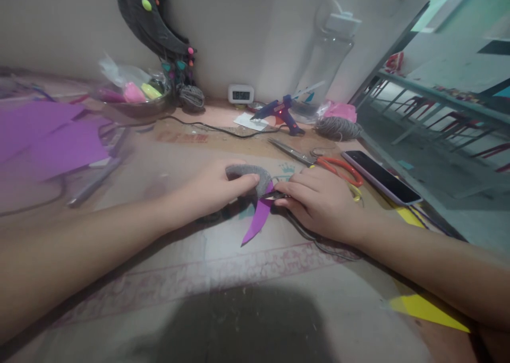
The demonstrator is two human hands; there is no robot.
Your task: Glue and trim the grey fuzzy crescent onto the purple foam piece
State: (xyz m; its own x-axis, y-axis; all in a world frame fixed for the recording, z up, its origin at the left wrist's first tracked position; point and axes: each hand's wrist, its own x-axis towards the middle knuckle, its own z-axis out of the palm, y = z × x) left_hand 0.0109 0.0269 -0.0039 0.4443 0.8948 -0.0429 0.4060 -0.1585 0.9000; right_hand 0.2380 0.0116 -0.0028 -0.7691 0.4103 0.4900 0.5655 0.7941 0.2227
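My left hand (217, 187) is closed on a curved piece (258, 175) wrapped in grey yarn, its thumb lying on top. A bare purple tip (257, 222) of that piece points down toward me. My right hand (319, 198) rests just to the right, fingers pressed together on the grey yarn strand (314, 239) where it meets the purple part. The strand trails off under my right wrist.
Orange-handled scissors (319, 160) and a phone (380, 177) lie right of my hands. A blue glue gun (281, 112), grey yarn balls (338, 128), a small clock (240, 93), a bowl of supplies (135, 100) sit at the back. Purple paper sheets (51, 140) lie left, yellow scraps (426, 310) near right.
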